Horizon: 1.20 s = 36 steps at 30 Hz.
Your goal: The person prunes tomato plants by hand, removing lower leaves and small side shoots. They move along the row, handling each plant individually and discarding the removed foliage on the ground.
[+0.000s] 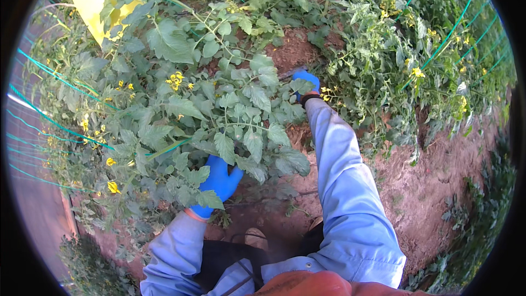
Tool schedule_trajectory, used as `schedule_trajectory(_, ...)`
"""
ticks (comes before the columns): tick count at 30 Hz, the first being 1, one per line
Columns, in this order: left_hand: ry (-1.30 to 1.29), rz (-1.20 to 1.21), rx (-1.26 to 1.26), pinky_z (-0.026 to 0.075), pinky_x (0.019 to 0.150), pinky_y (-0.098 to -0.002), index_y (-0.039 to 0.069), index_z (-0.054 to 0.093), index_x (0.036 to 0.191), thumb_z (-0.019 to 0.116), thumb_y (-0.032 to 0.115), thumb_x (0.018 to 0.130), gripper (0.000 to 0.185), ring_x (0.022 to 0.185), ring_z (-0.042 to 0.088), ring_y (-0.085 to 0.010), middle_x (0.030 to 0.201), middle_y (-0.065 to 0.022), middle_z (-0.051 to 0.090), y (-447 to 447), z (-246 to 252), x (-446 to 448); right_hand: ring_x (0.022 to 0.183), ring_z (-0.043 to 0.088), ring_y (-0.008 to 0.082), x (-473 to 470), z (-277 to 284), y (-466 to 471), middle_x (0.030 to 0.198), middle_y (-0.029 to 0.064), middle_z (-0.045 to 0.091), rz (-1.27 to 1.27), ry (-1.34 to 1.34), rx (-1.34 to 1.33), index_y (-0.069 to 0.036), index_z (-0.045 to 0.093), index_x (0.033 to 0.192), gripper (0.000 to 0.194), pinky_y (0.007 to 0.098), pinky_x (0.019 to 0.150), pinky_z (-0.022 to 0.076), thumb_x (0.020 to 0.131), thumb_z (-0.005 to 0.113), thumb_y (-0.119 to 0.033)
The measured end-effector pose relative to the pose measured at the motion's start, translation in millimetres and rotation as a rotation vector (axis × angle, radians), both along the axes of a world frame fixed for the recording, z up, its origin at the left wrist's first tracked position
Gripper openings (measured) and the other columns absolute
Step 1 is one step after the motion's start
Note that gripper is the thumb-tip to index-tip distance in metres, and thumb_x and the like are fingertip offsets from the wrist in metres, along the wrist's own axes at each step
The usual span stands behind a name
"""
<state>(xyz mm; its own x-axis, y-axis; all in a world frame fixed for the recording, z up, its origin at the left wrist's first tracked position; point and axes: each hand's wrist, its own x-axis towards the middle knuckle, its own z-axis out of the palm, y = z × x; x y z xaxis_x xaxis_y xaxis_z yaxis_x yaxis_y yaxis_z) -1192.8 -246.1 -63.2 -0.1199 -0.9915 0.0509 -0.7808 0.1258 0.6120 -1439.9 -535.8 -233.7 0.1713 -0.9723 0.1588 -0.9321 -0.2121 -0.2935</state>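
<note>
My left hand (222,181), in a blue glove, reaches in under the leaves of a tomato plant (230,107). Its thumb stands apart, while leaves cover the fingertips, so any hold is hidden. Farther out, my right hand (306,80), gloved in blue too, is low among the foliage near bare soil (294,51). A thin greyish object (289,73) shows right beside its fingers; whether they grip it cannot be made out. A leaf partly covers this hand. Yellow tomato flowers (326,93) hang just right of that wrist.
Green twine (65,128) runs through the plants at left, and more green strings (450,35) slant at right. A yellow sheet (104,2) hangs at the upper left. A thin dark line (267,201) crosses the soil ahead of my shoe (255,238). More tomato plants (382,57) stand at right.
</note>
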Motion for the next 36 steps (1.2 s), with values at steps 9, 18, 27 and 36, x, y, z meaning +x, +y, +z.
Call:
schedule_trajectory(9, 0.0, -0.006, 0.067, 0.051, 0.097, -0.0428, 0.001, 0.048, 0.146, 0.069, 0.013, 0.088, 0.063, 0.11, 0.064, -0.0341, 0.133, -0.0226, 0.055, -4, -6, 11, 0.099, 0.071, 0.0313, -13, 7, 24, 0.105, 0.0119, 0.074, 0.164, 0.144, 0.153, -0.018, 0.075, 0.104, 0.027, 0.0451, 0.081, 0.0546, 0.089, 0.061, -0.036)
schedule_trajectory(18, 0.105, 0.071, -0.113, 0.041, 0.108, -0.0557, -0.002, 0.049, 0.139, 0.068, 0.026, 0.089, 0.061, 0.126, 0.05, -0.052, 0.144, -0.0339, 0.046, -31, -12, -4, 0.1, 0.07, 0.0379, -12, 55, 85, 0.109, 0.0185, 0.073, 0.582, -0.138, 0.412, -0.01, 0.074, 0.106, 0.034, 0.047, 0.086, 0.0543, 0.086, 0.067, -0.037)
schedule_trajectory(27, 0.341, 0.045, -0.1, 0.044, 0.109, -0.0481, -0.003, 0.055, 0.132, 0.071, 0.023, 0.086, 0.055, 0.132, 0.049, -0.0484, 0.15, -0.0312, 0.043, -37, -1, -18, 0.1, 0.07, 0.0402, 3, 94, 13, 0.109, 0.0232, 0.072, -0.217, 0.021, 0.187, -0.006, 0.075, 0.103, 0.032, 0.0481, 0.088, 0.0561, 0.085, 0.067, -0.031)
schedule_trajectory(36, -0.065, 0.106, -0.027, 0.048, 0.095, -0.0527, 0.001, 0.061, 0.125, 0.073, 0.02, 0.084, 0.048, 0.112, 0.058, -0.0479, 0.121, -0.0276, 0.061, -20, -9, -13, 0.092, 0.075, 0.0352, -59, 43, -103, 0.1, 0.0164, 0.076, -0.564, 0.189, 0.089, -0.01, 0.079, 0.093, 0.021, 0.0466, 0.078, 0.0588, 0.088, 0.062, -0.021)
